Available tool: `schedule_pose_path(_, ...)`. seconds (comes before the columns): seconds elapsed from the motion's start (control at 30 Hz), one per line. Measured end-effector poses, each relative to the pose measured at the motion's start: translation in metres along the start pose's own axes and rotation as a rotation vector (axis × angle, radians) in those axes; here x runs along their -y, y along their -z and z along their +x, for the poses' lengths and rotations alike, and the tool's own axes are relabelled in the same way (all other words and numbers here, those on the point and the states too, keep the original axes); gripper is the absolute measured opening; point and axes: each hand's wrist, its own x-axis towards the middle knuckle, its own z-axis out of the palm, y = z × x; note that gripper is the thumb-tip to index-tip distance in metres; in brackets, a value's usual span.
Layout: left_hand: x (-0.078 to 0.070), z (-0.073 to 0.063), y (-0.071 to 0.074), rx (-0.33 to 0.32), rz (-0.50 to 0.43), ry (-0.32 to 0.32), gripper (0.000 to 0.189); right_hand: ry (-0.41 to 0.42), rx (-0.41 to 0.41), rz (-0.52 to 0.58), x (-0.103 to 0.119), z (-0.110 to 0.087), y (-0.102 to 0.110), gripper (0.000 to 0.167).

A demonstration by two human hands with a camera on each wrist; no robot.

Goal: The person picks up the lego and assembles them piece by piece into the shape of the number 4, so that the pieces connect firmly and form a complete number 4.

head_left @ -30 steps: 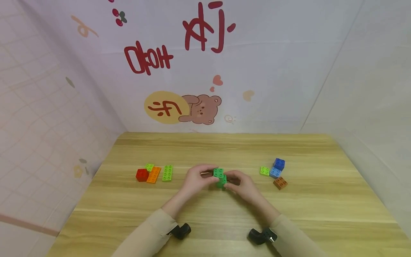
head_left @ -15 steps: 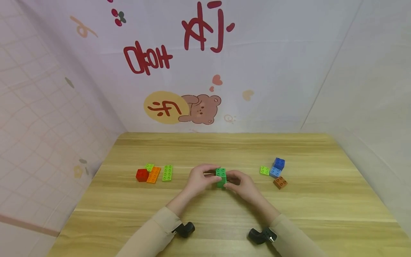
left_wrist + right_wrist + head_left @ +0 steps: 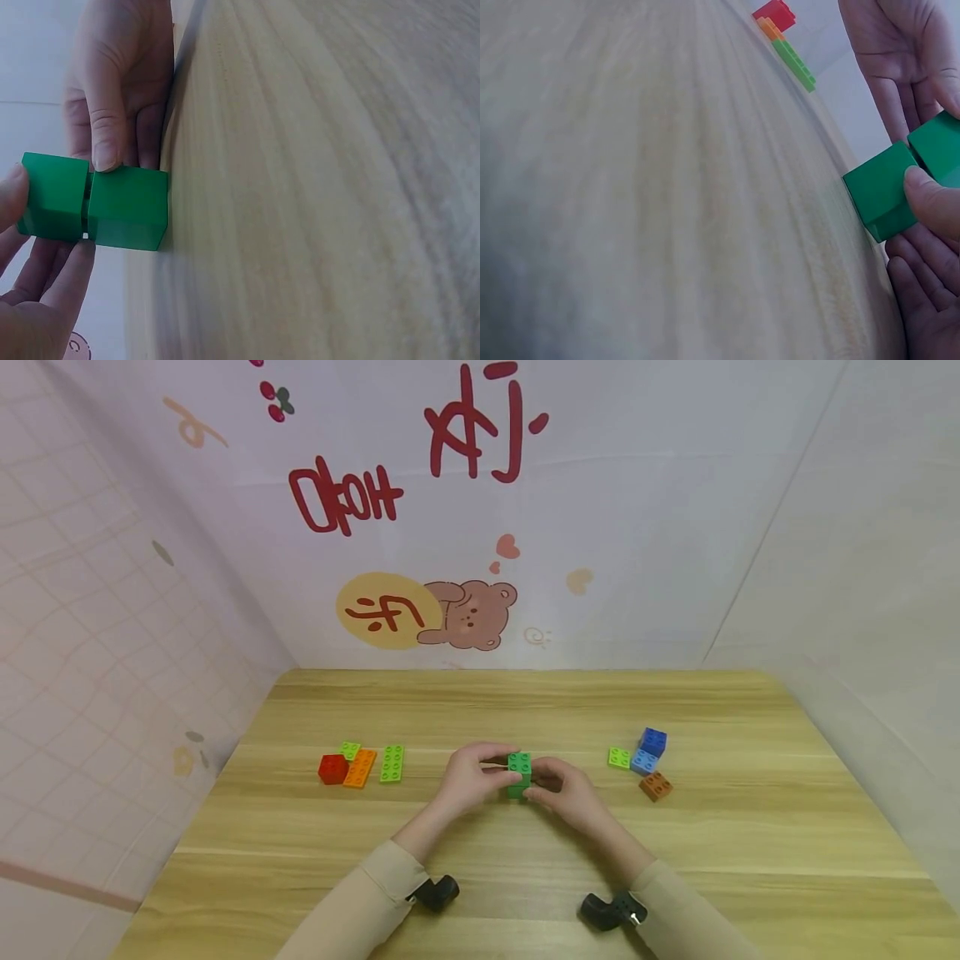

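Note:
Two green building bricks are stacked at the middle of the table. The left hand (image 3: 463, 782) pinches the upper green brick (image 3: 519, 763) between thumb and fingers. Below it, the right hand (image 3: 572, 795) grips the lower green brick (image 3: 517, 792), which rests on the tabletop. In the left wrist view a narrow gap shows between the upper brick (image 3: 52, 196) and the lower brick (image 3: 127, 208), with a bit of stud inside it. Their sides look nearly lined up. From the right wrist, the right thumb (image 3: 930, 196) lies against the lower brick (image 3: 881, 191).
Left on the table lie a red brick (image 3: 333, 769), an orange plate (image 3: 360, 768), a small lime plate (image 3: 350, 750) and a longer lime plate (image 3: 392, 763). On the right are dark blue (image 3: 653, 742), light blue (image 3: 644, 762), lime (image 3: 618, 757) and brown (image 3: 656, 786) pieces.
The left hand has shifted the upper green brick to the right, from an offset position to one over the lower brick. The right hand and lower brick have stayed about where they were.

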Motion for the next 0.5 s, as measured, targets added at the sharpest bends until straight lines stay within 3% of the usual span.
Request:
schedule_pose_path(0.13, 0.000, 0.000, 0.000, 0.001, -0.009, 0.008, 0.036, 0.008, -0.004, -0.012, -0.003, 0.001, -0.001, 0.031)
schedule_pose_path(0.37, -0.003, 0.001, 0.000, 0.002, 0.018, 0.022, 0.035, 0.010, -0.040, -0.027, -0.037, 0.008, -0.006, 0.033)
schedule_pose_path(0.5, -0.005, 0.001, 0.000, -0.002, 0.031, 0.030, 0.036, 0.002, -0.034, -0.021, -0.043, 0.010, -0.006, 0.034)
